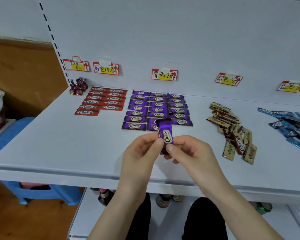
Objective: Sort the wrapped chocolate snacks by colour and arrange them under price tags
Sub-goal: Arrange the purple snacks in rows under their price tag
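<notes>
A purple wrapped chocolate bar stands upright above the shelf, pinched between my left hand and my right hand. Behind it lie several purple bars in three neat columns under the purple price tag. Red bars lie in two columns under the red price tag. Brown and beige bars lie in a loose pile under the brown price tag. Blue bars are heaped at the far right under the blue price tag.
Several round purple foil sweets sit at the shelf's back left under a 10-yuan tag. The white shelf has a front edge near my wrists. Bottles stand on the lower shelf; a blue stool is at left.
</notes>
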